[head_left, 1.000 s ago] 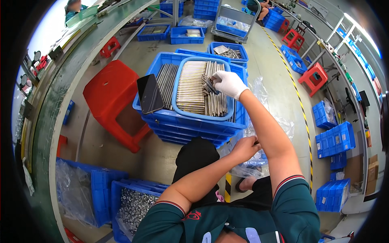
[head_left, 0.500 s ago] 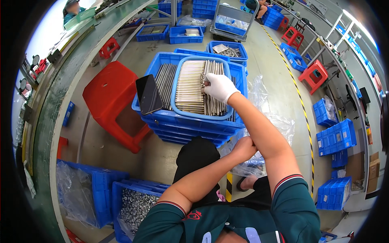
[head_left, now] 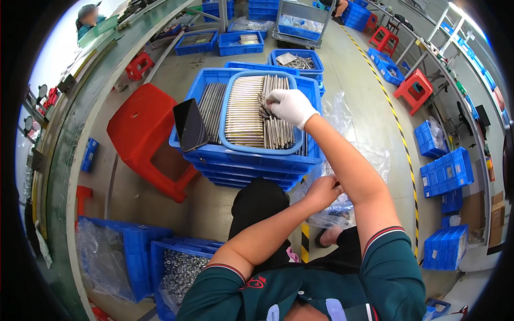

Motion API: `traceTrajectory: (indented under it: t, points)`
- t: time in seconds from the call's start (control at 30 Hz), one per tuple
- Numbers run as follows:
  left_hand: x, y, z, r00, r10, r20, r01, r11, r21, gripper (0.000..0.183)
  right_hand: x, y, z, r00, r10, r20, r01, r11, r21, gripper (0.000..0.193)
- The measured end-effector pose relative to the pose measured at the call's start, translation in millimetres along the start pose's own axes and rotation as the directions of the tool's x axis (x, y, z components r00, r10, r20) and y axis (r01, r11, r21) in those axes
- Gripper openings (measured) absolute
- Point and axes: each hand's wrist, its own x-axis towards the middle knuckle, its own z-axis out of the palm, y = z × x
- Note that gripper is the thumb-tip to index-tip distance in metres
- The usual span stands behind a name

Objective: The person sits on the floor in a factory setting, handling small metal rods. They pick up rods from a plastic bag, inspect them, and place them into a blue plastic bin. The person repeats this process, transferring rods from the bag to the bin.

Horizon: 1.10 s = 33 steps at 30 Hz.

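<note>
My right hand (head_left: 292,108), in a white glove, is over the right part of a light-blue tub (head_left: 224,120). Its bent fingers are closed on some slim metal rods (head_left: 264,104); the fingertips are partly hidden. Left of them, a neat column of silvery rods (head_left: 244,109) lies crosswise, while more rods (head_left: 278,134) stand on the right below the hand. My bare left hand (head_left: 324,191) is held against my right forearm with its fingers curled; whatever is in them is hidden. The tub rests in a stacked blue crate (head_left: 241,165) with darker rods (head_left: 214,109).
A black phone (head_left: 191,125) leans on the crate's left edge, by a red stool (head_left: 140,120). Crumpled clear plastic (head_left: 369,160) lies right of the crates. Bottom left, a blue bin holds small metal parts (head_left: 182,273). A green workbench (head_left: 59,203) runs along the left.
The right column of rods now shows a disturbed break beside my gloved hand, and more of the lower rods are uncovered. The whole view has shifted slightly. My left hand stays by the right forearm.
</note>
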Motion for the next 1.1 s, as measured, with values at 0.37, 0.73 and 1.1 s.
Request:
traceTrajectory:
  t: [0.37, 0.73, 1.1]
  points:
    - [8, -28, 16, 0.996, 0.082, -0.042, -0.080, 0.996, 0.037, 0.024, -14, -45, 14, 0.932, -0.173, 0.318, 0.355, 0.611, -0.707, 0.007]
    - [5, -18, 6, 0.998, 0.065, -0.004, -0.065, 0.998, 0.023, 0.031, 6, -37, 5, 0.969, -0.219, 0.117, 0.247, 0.802, -0.543, 0.011]
    - [5, -26, 10, 0.990, 0.127, -0.053, -0.125, 0.991, 0.051, 0.028, 2, -36, 9, 0.995, -0.061, 0.079, 0.090, 0.898, -0.431, 0.020]
